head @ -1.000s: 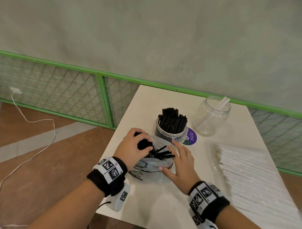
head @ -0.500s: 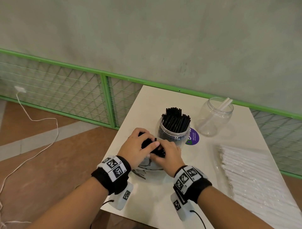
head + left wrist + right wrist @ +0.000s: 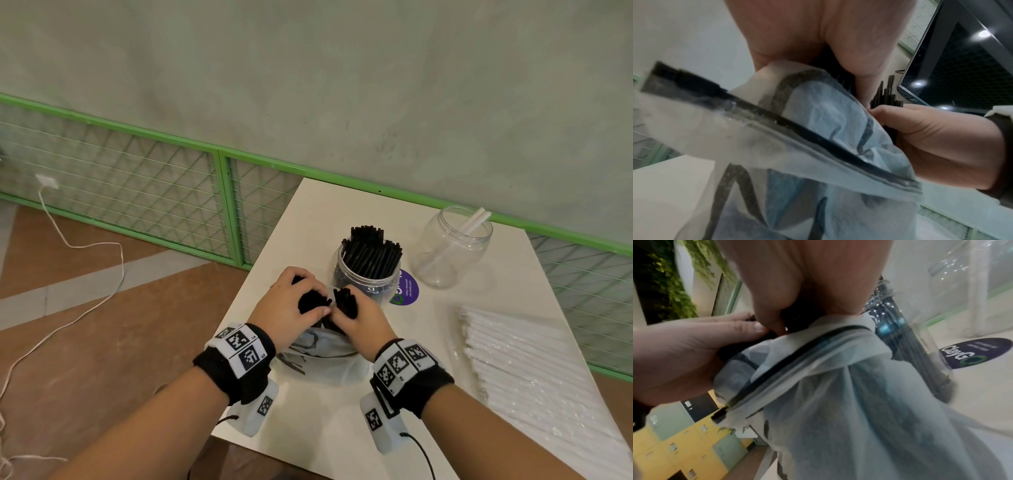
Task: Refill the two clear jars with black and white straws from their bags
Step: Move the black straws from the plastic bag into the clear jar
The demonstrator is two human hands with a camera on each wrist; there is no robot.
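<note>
A bunch of black straws (image 3: pixel 344 303) is sticking up out of the mouth of a frosted zip bag (image 3: pixel 322 359), which is sitting on the near left part of the white table (image 3: pixel 445 342), just in front of the jar of black straws (image 3: pixel 368 270). The left hand (image 3: pixel 291 308) is curling its fingers round the left part of the bunch, with the thumb pressing in from the near side. The right hand (image 3: pixel 363 320) is gripping the right part of the bunch the same way, its thumb touching the left thumb. In the right wrist view the bag's dark zip strip (image 3: pixel 797 360) is running slantwise just below both hands. That jar is standing upright, packed with straws rising above its rim. To its right, a little apart, the second clear jar (image 3: pixel 450 250) is holding a couple of white straws (image 3: pixel 474 221) leaning on its rim. A purple round sticker (image 3: pixel 406 291) is lying on the tabletop between the two jars. The bag of white straws (image 3: pixel 534 373) is lying flat along the table's right side.
</note>
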